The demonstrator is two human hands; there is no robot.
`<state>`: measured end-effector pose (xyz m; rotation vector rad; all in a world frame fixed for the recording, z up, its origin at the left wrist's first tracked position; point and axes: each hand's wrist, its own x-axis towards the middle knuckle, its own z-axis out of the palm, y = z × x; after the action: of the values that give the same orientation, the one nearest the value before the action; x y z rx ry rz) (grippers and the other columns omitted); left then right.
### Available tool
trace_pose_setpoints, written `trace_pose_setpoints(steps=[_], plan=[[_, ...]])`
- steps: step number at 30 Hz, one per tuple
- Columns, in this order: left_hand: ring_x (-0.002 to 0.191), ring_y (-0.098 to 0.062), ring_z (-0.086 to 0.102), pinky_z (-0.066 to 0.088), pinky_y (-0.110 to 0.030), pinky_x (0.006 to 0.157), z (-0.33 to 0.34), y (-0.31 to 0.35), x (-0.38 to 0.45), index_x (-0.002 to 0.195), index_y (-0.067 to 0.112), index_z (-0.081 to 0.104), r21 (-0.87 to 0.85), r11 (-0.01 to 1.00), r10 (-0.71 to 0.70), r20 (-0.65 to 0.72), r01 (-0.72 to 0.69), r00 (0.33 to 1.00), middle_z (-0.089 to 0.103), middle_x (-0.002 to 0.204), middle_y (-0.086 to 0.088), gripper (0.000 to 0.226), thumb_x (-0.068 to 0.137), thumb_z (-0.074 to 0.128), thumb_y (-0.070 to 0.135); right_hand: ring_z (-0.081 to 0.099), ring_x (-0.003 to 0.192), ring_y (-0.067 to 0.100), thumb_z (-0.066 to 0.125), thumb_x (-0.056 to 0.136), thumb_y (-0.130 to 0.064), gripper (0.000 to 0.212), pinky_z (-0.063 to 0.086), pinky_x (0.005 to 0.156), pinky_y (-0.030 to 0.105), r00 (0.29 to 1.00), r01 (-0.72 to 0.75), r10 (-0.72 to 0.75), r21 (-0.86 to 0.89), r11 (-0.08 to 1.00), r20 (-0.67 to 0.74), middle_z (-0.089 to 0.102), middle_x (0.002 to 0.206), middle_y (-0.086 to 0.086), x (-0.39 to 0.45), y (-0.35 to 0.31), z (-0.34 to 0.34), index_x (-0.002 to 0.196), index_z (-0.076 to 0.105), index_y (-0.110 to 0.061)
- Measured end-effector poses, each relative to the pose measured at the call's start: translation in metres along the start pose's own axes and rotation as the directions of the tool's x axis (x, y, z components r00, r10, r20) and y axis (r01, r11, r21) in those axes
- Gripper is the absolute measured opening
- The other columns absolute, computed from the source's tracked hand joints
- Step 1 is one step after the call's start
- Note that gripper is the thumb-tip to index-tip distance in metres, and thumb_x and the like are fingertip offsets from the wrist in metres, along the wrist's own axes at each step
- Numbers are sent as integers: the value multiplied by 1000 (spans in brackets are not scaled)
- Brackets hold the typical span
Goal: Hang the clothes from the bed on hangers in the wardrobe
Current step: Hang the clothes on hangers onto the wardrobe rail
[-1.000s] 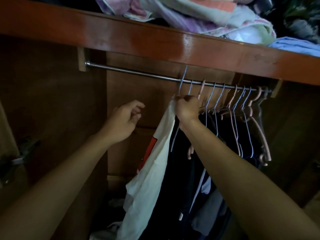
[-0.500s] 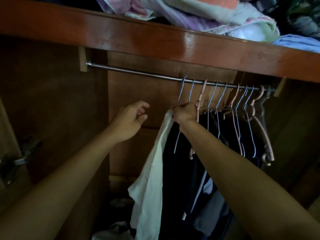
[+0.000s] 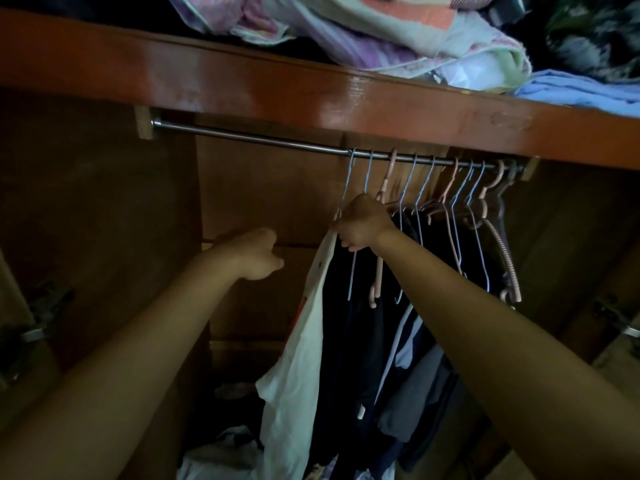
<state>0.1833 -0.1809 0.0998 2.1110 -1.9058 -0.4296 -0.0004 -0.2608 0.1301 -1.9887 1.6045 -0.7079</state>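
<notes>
A: Hands?
B: Two. Right hand (image 3: 362,223) at frame centre, fingers curled round the top of the white shirt (image 3: 294,368) at its hanger (image 3: 346,183). Left hand (image 3: 254,252) beside it, loosely curled, holding nothing.
A: Hangers?
B: About eleven hooks on one rod (image 3: 249,138), bunched right. Dark clothes (image 3: 367,323) right of the shirt.

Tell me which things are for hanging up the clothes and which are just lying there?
For the job:
- white shirt, gripped at its top by the right hand
- hangers
- metal rail
- left hand, holding nothing

Just lying about:
- folded blankets on the top shelf
- dark clothes, already hung
- door hinge
</notes>
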Motion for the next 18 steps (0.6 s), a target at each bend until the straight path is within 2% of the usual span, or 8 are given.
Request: trace_pose_setpoints(steps=[2, 4, 7, 9, 11, 13, 16, 18], plan=[[122, -23, 49, 43, -30, 93, -1, 5, -6, 146, 15, 38, 24, 1000, -9, 88, 7, 996, 44, 142, -6, 56, 98, 56, 36, 71, 74, 29, 71, 85, -19, 18, 62, 71, 47, 998, 60, -58, -122, 991, 18, 70, 79, 14, -14, 4, -7, 81, 69, -2], [118, -22, 51, 45, -31, 90, -2, 11, -13, 143, 13, 42, 53, 998, 13, 101, -18, 995, 48, 137, -7, 51, 99, 54, 35, 69, 76, 29, 71, 86, -22, 24, 60, 76, 45, 996, 82, -77, -153, 985, 38, 70, 78, 15, -28, 12, -14, 79, 71, 1], [88, -18, 56, 42, -30, 65, 0, 23, -27, 111, 12, 57, 101, 991, 79, 91, -88, 993, 58, 103, -5, 25, 99, 53, 33, 69, 78, 25, 69, 89, -23, 29, 58, 76, 34, 994, 83, -67, -198, 977, 89, 73, 83, 18, -52, 27, -25, 85, 74, 6], [74, -19, 55, 40, -30, 60, 3, 34, -38, 91, 13, 58, 149, 978, 131, 83, -143, 988, 56, 83, -5, 20, 99, 55, 31, 66, 81, 20, 69, 91, -22, 25, 53, 73, 27, 988, 98, -68, -218, 971, 139, 72, 84, 12, -72, 37, -33, 90, 74, 3], [78, -26, 60, 44, -35, 64, 5, 48, -49, 93, 7, 63, 147, 970, 181, 102, -195, 978, 61, 86, -12, 24, 97, 58, 29, 61, 88, 14, 70, 91, -22, 17, 49, 77, 24, 981, 114, -71, -243, 963, 179, 67, 88, 2, -93, 48, -43, 97, 73, -6], [89, -30, 63, 51, -39, 73, 10, 60, -58, 103, 3, 66, 115, 955, 255, 143, -272, 956, 65, 99, -16, 31, 94, 62, 32, 59, 94, 13, 70, 92, -25, 21, 47, 80, 23, 975, 129, -71, -275, 953, 212, 64, 96, -1, -112, 62, -52, 106, 69, -11], [96, -16, 59, 53, -38, 85, 19, 79, -74, 122, 20, 61, 52, 928, 351, 207, -368, 913, 59, 110, -1, 40, 88, 69, 41, 59, 96, 14, 68, 93, -33, 28, 45, 77, 22, 967, 144, -62, -324, 935, 249, 62, 103, -2, -143, 86, -69, 113, 65, -14], [103, -10, 55, 50, -31, 87, 28, 96, -85, 129, 27, 56, 7, 909, 403, 233, -416, 885, 54, 117, 5, 49, 85, 73, 41, 58, 95, 13, 66, 94, -36, 30, 44, 72, 22, 962, 138, -40, -355, 924, 269, 61, 105, -4, -166, 103, -82, 116, 61, -17]])
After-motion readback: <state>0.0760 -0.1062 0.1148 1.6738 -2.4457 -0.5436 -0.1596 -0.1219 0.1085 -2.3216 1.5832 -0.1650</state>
